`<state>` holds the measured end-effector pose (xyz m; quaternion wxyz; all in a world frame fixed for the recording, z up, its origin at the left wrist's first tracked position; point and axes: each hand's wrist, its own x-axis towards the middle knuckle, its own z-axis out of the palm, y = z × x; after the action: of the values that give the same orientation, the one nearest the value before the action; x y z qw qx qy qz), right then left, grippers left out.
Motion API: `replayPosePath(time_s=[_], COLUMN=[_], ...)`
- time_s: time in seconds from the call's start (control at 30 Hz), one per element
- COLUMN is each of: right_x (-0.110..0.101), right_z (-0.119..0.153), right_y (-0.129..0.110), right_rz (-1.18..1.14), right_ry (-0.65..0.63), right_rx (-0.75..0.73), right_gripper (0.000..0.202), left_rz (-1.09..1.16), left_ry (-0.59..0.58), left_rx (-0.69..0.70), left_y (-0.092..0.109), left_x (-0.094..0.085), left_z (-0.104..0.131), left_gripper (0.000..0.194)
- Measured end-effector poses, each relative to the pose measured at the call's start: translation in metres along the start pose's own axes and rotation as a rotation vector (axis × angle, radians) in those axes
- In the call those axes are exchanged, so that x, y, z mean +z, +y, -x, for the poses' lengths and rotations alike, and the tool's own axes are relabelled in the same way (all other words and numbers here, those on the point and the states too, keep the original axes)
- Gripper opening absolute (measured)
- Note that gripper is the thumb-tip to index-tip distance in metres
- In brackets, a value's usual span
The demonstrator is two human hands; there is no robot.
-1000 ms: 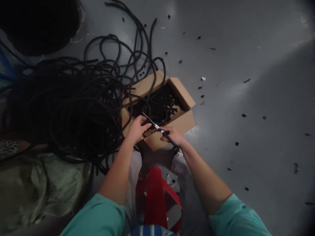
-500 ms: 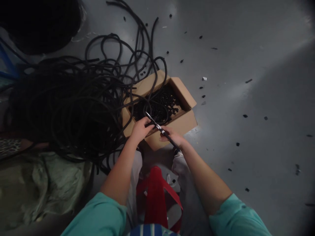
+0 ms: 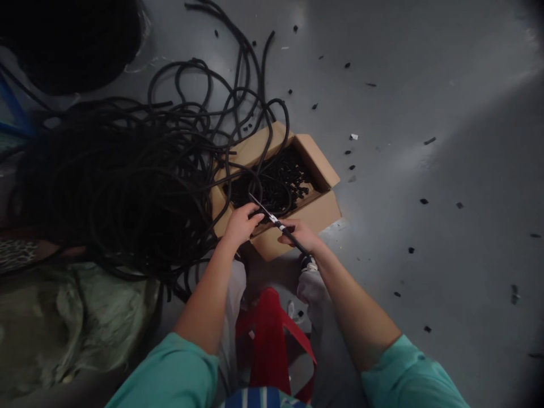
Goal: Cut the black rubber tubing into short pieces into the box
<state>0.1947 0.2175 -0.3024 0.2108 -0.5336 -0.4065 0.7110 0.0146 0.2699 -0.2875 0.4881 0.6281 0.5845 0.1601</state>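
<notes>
Your right hand (image 3: 304, 231) grips a black-handled tool (image 3: 280, 226) over the near edge of the open cardboard box (image 3: 317, 212), your left hand (image 3: 241, 223) curls near its metal tip, can't tell holding what, black cords (image 3: 161, 175) heaped left.

- The scene is dimly lit throughout, and colours are muted.
- A pale sheen is thrown back by the grey floor (image 3: 374, 238) at the top, towards the right, and in a brighter patch just beside the cardboard box (image 3: 312, 218).
- A broad, soft-edged shadow is cast slantwise across the floor's right side.
- Detail is swallowed by darkness in the middle of the heap of black tubing (image 3: 106, 175) and in the round bundle (image 3: 72, 45) at upper left.
- A thin glint is caught by the hand tool (image 3: 273, 219).
- Small pieces (image 3: 289, 175) inside the box are smeared together by softness.
- The right edge is darkened, and the teal sleeves (image 3: 170, 368) are stretched outward.
</notes>
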Motion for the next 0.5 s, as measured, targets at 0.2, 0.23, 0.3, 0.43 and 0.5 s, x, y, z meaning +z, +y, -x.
replayPosePath(time_s=[0.2, 0.23, 0.3, 0.43, 0.5], right_x=[-0.0017, -0.0021, -0.0028, -0.0036, -0.0037], right_z=[-0.0059, -0.0065, -0.0062, -0.002, 0.0001], right_y=[0.0059, 0.0062, 0.0056, 0.0012, -0.0008], right_rz=[-0.064, -0.073, -0.098, -0.128, -0.131], right_ry=[-0.038, -0.046, -0.048, -0.069, -0.083], right_rx=[-0.066, -0.079, -0.084, -0.033, 0.004], right_gripper=[0.056, 0.058, 0.059, 0.057, 0.056], left_rz=[0.01, 0.063, 0.209, 0.526, 0.623], left_ry=[-0.072, -0.106, -0.154, -0.17, -0.171], left_rx=[-0.062, -0.077, -0.113, -0.181, -0.202], left_y=[0.008, 0.0079, 0.0072, 0.0087, 0.0115], left_x=[0.0013, 0.0026, 0.0053, 0.0069, 0.0057], left_z=[0.0021, 0.0024, 0.0029, 0.0038, 0.0042], left_gripper=[0.022, 0.021, 0.018, 0.018, 0.02])
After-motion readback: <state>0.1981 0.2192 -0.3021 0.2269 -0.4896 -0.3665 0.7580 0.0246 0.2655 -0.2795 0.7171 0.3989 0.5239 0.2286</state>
